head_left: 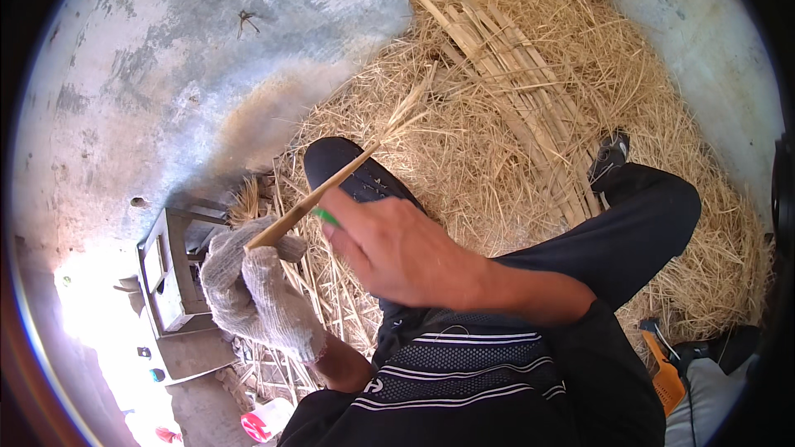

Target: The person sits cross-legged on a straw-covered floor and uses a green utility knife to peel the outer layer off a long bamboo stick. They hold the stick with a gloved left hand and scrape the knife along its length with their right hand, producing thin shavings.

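My left hand (269, 306), in a grey-white knit glove, is closed round the lower end of a split bamboo strip (335, 180). The strip slants up and to the right over my knee, and its far end is frayed into fine pale fibres. My bare right hand (406, 244) is closed beside the middle of the strip. A small green piece (325, 216) shows at its fingertips; the rest of that thing is hidden by the hand, so its kind cannot be made out.
Pale shavings (464, 190) cover the floor around my crossed legs. Several long bamboo strips (530, 91) lie in a bundle ahead. A concrete wall (190, 58) stands at the left, with a wooden box frame (170, 273) below. An orange tool (662, 372) lies at the lower right.
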Demonstrator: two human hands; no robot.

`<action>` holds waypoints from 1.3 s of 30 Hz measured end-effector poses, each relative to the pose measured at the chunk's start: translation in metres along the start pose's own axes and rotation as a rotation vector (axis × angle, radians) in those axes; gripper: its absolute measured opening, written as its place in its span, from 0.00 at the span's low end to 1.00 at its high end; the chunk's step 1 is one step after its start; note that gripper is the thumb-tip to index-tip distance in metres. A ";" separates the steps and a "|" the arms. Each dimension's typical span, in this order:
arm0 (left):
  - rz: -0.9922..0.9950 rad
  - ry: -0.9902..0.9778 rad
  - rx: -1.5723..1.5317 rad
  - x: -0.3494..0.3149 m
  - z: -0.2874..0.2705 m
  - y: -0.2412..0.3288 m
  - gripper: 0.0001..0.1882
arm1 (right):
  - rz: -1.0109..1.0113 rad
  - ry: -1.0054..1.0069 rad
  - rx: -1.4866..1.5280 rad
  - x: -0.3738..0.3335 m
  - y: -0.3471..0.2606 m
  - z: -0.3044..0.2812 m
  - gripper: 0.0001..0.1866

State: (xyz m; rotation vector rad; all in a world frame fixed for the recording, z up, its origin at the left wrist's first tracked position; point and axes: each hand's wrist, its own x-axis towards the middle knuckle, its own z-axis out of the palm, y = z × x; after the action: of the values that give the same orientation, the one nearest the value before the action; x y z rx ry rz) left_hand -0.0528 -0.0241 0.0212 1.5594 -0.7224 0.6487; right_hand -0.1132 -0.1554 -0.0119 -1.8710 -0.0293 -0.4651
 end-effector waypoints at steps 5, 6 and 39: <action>-0.002 -0.038 0.012 0.004 -0.003 0.003 0.10 | 0.140 0.007 -0.223 -0.003 0.002 0.005 0.12; -0.022 -0.027 0.019 0.006 -0.003 0.003 0.10 | 0.218 0.006 -0.278 0.002 0.017 0.008 0.12; -0.055 0.035 0.138 0.007 0.003 0.001 0.10 | 0.314 0.090 -0.322 0.016 0.108 0.023 0.16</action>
State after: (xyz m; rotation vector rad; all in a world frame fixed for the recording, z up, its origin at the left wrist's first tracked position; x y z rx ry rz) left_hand -0.0493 -0.0272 0.0268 1.6846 -0.6164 0.6957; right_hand -0.0648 -0.1756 -0.1101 -2.1186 0.4164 -0.3486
